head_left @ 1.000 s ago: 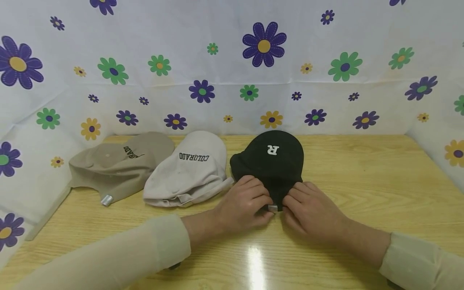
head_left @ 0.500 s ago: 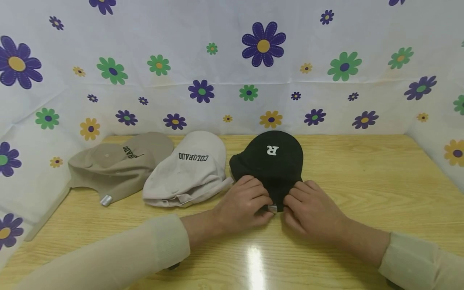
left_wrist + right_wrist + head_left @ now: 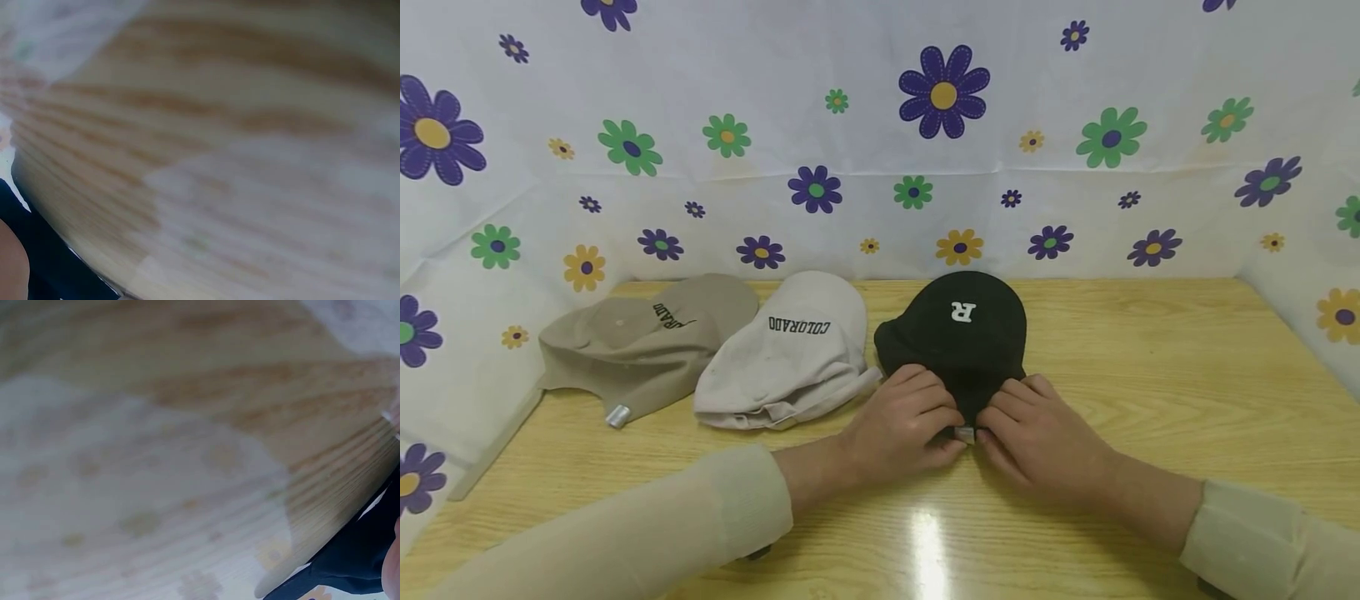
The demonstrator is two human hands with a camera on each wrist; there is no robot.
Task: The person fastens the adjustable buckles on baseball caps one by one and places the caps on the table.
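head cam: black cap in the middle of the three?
No, the off-white cap lies in the middle, between the tan cap and the black cap.

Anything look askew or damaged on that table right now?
Slightly askew: the brown cap lies slumped at a slant, its lettering partly hidden; the white cap and black cap show theirs whole. No spill or tear shows.

Long, plain, pale cream sleeves [image 3: 602,533] end in broad, faintly greenish cuffs [image 3: 752,496], left hand [image 3: 906,422] and right hand [image 3: 1043,437] bare; a small dark piece [image 3: 761,552], too little seen to identify, peeks from beneath each cuff.
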